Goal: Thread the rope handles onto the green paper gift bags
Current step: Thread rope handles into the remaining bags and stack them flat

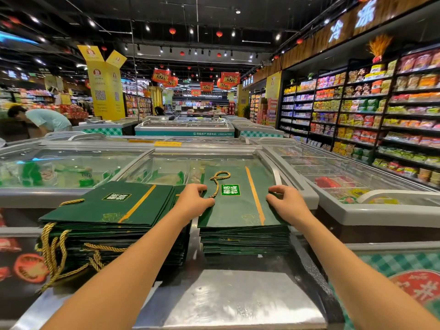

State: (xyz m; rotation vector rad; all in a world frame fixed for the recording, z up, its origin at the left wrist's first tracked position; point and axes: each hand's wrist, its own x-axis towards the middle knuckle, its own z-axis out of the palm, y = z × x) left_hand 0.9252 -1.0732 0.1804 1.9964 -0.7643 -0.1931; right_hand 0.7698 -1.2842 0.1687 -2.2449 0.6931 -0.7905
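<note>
Two stacks of flat green paper gift bags lie on a freezer lid. On the right stack, the top bag carries a gold rope handle lying loose across it. My left hand grips that bag's left edge, and the rope's near end lies at its fingers. My right hand holds the bag's right edge with curled fingers. The left stack is taller, and gold rope handles hang from its near side.
Glass-topped chest freezers surround the stacks, with a shiny metal ledge just in front of me. Stocked shelves line the right wall. A person bends over at far left.
</note>
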